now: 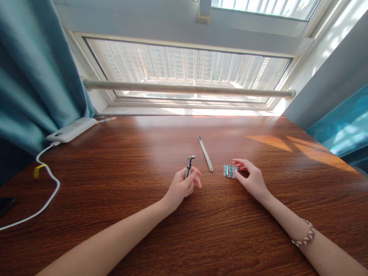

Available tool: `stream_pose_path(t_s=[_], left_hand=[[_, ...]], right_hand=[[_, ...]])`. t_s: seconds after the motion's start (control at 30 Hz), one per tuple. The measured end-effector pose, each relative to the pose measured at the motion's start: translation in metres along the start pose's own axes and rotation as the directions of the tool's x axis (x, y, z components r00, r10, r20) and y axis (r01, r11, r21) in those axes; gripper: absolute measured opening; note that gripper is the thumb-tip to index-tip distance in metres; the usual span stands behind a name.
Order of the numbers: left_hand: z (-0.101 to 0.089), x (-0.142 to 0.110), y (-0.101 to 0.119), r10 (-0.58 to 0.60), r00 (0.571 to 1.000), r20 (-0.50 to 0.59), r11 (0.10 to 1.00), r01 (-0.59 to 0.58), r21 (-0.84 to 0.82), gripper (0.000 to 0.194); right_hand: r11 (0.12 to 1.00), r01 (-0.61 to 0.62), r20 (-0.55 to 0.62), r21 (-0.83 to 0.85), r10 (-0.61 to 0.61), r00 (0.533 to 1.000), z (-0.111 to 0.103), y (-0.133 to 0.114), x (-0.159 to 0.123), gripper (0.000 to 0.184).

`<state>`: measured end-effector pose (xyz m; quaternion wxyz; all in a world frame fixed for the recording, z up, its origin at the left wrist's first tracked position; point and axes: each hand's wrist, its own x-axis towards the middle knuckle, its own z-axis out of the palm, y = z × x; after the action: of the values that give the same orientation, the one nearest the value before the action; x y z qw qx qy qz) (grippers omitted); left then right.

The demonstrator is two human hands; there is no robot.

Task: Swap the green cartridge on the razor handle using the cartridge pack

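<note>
A razor [188,171] is gripped in the left hand [186,183], with its handle closed in between thumb and fingers and its head pointed up, clear of the knuckles. At the right hand [249,177], a small clear pack [230,171] with green and white strips is touched at its right end by the thumb, while the fingers are spread along its far corner. Whether the pack is pinched or only touched cannot be told. It is placed well to the right of the razor, over the brown table [161,237].

Between the hands, slightly farther out, a white stick [206,156] with a dark tip is laid on the table at a slant, its near end close to the pack and untouched by either hand. A beaded bracelet [305,234] is worn on the right forearm.

At the far left, a white device [71,130] is set beside the blue curtain [37,65]; a white cable [57,184] is plugged into it, and a yellow tag [37,171] is fixed to the cable. Beyond the table, the window [184,65] is crossed by a pale rail [184,89].
</note>
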<state>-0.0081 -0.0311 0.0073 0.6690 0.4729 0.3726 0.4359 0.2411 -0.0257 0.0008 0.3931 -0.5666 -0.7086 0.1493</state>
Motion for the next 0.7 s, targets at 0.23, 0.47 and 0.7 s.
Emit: stream_pose_path(t_s=[0.23, 0.47, 0.7], left_hand=[[0.002, -0.002, 0.002, -0.069, 0.997, -0.022, 0.997, 0.070, 0.043, 0.026], [0.007, -0.004, 0.005, -0.083, 0.994, -0.068, 0.993, 0.088, 0.076, 0.026], [0.033, 0.008, 0.002, -0.122, 0.984, 0.126, 0.934, 0.157, -0.321, 0.035]], right_hand=[[0.995, 0.076, 0.140, -0.066, -0.067, 0.988, -0.001, 0.005, -0.001, 0.042], [0.993, 0.080, 0.016, -0.088, -0.079, 0.997, -0.003, -0.013, -0.011, 0.047], [0.987, 0.153, -0.001, -0.049, -0.154, 0.988, 0.005, -0.073, -0.001, 0.047]])
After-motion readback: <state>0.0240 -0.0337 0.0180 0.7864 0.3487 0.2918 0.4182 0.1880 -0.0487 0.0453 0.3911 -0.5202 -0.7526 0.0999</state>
